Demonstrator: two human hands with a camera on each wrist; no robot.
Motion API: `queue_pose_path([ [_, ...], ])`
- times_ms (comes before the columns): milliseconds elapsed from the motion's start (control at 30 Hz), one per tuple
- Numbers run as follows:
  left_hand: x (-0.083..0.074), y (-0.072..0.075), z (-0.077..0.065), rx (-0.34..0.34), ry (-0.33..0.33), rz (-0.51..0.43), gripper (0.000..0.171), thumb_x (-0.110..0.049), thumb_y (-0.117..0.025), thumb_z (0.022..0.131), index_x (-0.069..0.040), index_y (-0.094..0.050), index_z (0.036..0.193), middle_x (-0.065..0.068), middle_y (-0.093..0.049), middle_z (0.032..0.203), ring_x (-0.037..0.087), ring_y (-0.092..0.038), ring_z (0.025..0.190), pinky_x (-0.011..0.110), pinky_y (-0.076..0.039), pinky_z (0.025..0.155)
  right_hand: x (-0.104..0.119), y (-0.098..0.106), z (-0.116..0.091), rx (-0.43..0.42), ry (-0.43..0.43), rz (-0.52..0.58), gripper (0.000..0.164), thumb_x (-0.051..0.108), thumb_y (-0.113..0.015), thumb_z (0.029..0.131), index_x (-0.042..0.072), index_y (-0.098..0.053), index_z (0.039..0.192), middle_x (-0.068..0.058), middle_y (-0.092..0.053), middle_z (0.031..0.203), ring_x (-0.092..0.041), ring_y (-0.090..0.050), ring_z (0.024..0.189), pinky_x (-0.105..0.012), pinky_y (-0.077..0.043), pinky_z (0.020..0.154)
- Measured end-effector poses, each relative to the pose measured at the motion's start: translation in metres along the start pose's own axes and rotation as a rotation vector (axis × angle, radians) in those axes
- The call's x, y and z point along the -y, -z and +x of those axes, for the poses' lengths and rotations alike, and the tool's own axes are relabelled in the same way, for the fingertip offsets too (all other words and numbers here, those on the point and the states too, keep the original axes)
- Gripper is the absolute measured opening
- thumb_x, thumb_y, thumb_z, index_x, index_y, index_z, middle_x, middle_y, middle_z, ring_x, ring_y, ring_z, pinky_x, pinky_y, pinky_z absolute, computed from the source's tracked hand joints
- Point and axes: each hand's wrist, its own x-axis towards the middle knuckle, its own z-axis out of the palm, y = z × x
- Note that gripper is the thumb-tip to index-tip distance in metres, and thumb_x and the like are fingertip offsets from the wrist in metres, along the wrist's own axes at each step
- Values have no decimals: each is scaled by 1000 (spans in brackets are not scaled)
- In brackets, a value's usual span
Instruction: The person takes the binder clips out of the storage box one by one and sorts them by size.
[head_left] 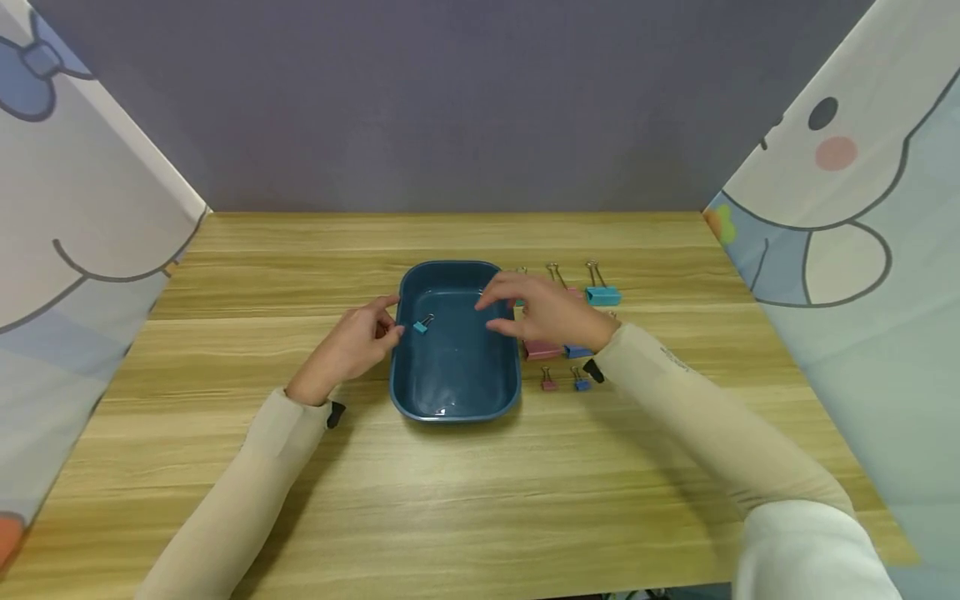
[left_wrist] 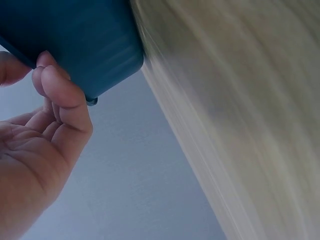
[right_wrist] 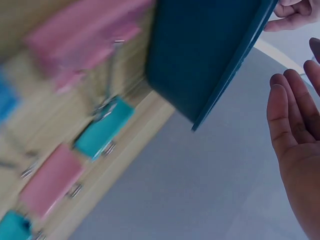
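Note:
A dark blue tray stands on the table with one small teal binder clip lying inside near its left wall. At the tray's left rim is my left hand; its thumb and bent fingers hold the edge, as the left wrist view also shows. My right hand hovers over the right rim, thumb and fingers apart with nothing between them. Under and beside it lie binder clips, among them a large teal clip, a pink clip and a blue clip, some partly hidden by the hand.
Nearer the front, a small pink clip and a small blue clip lie right of the tray. The wood-grain table meets a grey panel at the back. Printed cartoon panels flank both sides.

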Motion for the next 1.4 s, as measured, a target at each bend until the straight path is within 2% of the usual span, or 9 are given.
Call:
queue_pose_path([
  [133,1,-2,0,-2,2,-8,51,-9,-57,92,8,-39,137,7,-62,85,17,-54,69,33,-45,64,-3,-6,28,28,-9,16,23,16,-72,85,16,-68,108,6,-60,105,-11,-54,85,-29,-47,74],
  [300,0,-5,1,-2,-4,-9,51,-9,-58,92,8,-41,136,7,-62,84,17,-55,69,32,-46,64,-5,-13,46,30,12,26,22,18,-72,85,15,-69,106,6,-62,103,-10,-56,89,-29,-48,75],
  [467,-2,-4,1,-1,-12,-11,50,-8,-58,92,8,-41,135,7,-62,84,17,-55,68,33,-46,64,-5,-19,51,45,7,58,22,16,-72,84,14,-70,106,5,-61,102,-11,-56,91,-36,-50,77],
  [567,-1,-3,1,0,-14,-8,50,-8,-58,91,9,-40,136,7,-62,83,17,-54,68,33,-45,64,-6,-23,53,67,-10,85,22,14,-71,85,12,-69,107,4,-60,103,-17,-58,95,-36,-50,79],
  [733,0,-4,1,-4,-19,-11,51,-8,-58,92,8,-40,136,6,-62,82,16,-54,67,33,-45,63,-14,-33,60,106,-53,96,24,12,-70,86,9,-68,109,-5,-61,106,-26,-58,99,-37,-49,82],
  [900,-2,-5,1,1,-21,-12,51,-9,-58,92,9,-40,136,6,-62,83,16,-55,66,33,-46,63,-17,-37,68,152,-96,73,25,13,-70,87,8,-67,111,-8,-61,108,-24,-57,99,-35,-48,83],
  [1200,-4,-6,3,16,-12,-9,51,-10,-57,93,8,-39,137,6,-61,84,15,-54,65,33,-45,62,-18,-41,72,170,-100,78,24,12,-70,86,7,-68,110,-9,-61,108,-24,-57,99,-33,-48,82],
  [1400,-4,-5,3,19,-20,-14,51,-10,-57,93,8,-39,137,6,-62,85,15,-54,66,33,-45,63,-18,-46,77,293,-177,27,33,16,-72,85,10,-65,116,-5,-57,113,-21,-54,102,-30,-44,85],
])
